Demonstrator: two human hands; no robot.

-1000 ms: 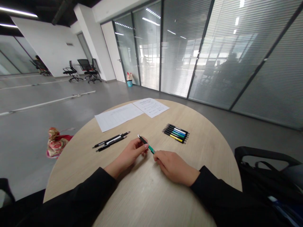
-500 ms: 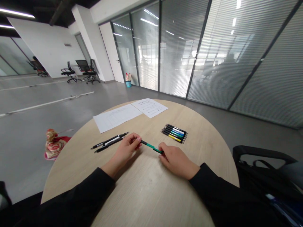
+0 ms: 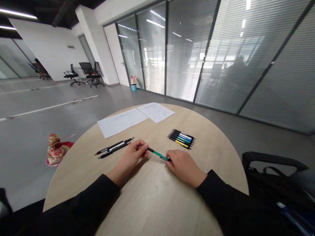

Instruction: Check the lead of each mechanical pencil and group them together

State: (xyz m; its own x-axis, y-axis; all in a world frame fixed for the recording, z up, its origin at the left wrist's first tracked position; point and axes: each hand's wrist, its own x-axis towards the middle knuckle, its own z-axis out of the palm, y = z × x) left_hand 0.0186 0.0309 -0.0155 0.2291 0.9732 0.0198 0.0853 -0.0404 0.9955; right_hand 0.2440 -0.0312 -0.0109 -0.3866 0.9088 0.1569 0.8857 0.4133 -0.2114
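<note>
A green and black pen (image 3: 157,154) is stretched between my two hands just above the round wooden table (image 3: 152,203). My left hand (image 3: 133,156) pinches its left end with curled fingers. My right hand (image 3: 183,166) grips its right end, fingers closed. Two black pens (image 3: 114,147) lie side by side to the left of my left hand. A row of several coloured pens (image 3: 181,138) lies beyond my right hand.
Two white paper sheets (image 3: 123,122) (image 3: 156,112) lie at the table's far side. A black bag (image 3: 278,186) sits on a chair at the right. A red and yellow bundle (image 3: 56,149) lies on the grey floor at the left. Glass walls stand behind.
The pen swung from pointing up-left to lying level between my hands, and my right hand slid right along it. Since half a second ago almost nothing moved.
</note>
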